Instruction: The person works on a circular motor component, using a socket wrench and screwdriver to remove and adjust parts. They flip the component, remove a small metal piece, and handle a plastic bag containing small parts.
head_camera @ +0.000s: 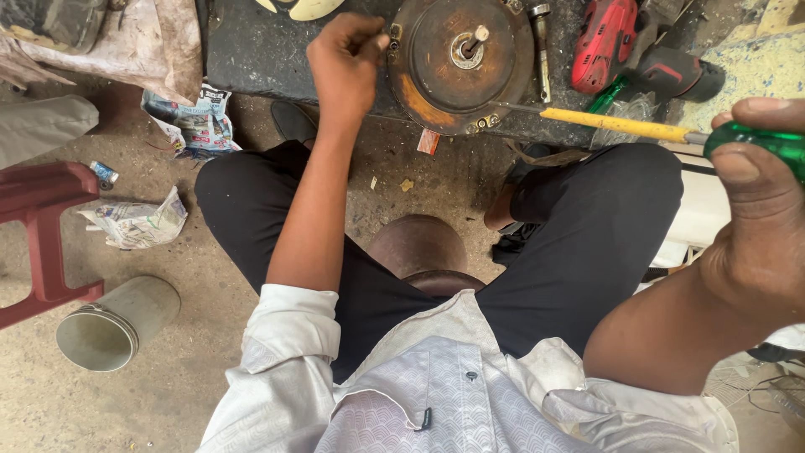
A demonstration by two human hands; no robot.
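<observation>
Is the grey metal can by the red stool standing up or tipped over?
Tipped over: the grey metal can lies sideways, its round end facing the camera.

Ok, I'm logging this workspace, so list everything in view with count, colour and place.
Round metal motor part: one, rusty brown, on the dark slab at top.
Screwdriver: one, yellow shaft, green handle, tip at the part's rim.
Power drill: one, red and black, top right.
Stool: one, red, left.
Metal can: one, grey, lying on the floor lower left.
Crumpled papers: two, left floor.
Left hand: at the part's left edge.
Right hand: gripping the green handle.
</observation>
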